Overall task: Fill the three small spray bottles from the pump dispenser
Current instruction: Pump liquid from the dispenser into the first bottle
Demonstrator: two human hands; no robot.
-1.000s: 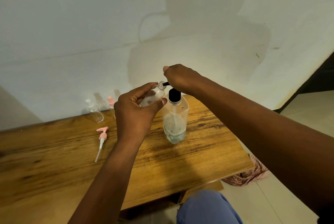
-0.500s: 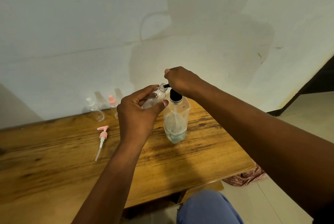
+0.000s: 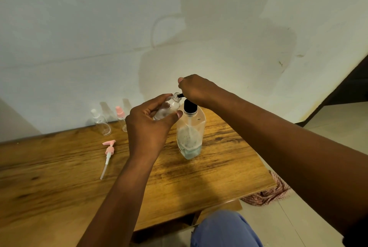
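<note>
On the bench (image 3: 219, 171) stands the dispenser (image 3: 190, 137); the right hand (image 3: 196, 89) curls over its pump. The left hand (image 3: 148, 125) holds a tilted bottle (image 3: 168, 108), mouth at the spout.

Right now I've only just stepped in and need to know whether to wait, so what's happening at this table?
A person is filling a small clear bottle, tilted in the left hand, its open neck at the black spout of the pump dispenser. The right hand rests on the pump head. Two more small bottles stand by the wall, and a pink spray pump lies loose on the wooden table.
</note>
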